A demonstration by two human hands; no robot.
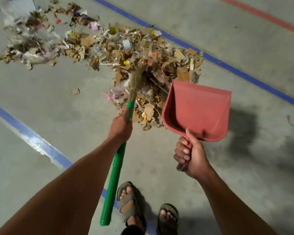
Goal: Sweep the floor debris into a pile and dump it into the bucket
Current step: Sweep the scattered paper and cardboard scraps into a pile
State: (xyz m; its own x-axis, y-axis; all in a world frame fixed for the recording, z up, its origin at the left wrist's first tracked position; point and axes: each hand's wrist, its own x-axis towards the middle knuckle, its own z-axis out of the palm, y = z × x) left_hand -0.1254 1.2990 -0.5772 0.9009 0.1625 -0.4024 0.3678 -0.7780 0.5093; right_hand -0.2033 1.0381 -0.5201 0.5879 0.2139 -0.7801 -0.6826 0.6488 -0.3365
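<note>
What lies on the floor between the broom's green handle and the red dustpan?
In the head view, the near end of the debris pile lies between the green broom handle and the red dustpan: cardboard scraps, paper and plastic wrap.

The far left of the debris (32,36) is smeared by blur. The broom (115,165) bristle tips are lost among scraps. Both forearms are cut off by the bottom edge.

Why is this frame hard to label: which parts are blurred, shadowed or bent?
Head view: the far-left debris is smeared by motion blur, while the dustpan and both hands stay fairly sharp; a dark shadow falls on the floor right of the dustpan; the wide lens bows the blue lines; light is dim and even, with no strong glare.
</note>
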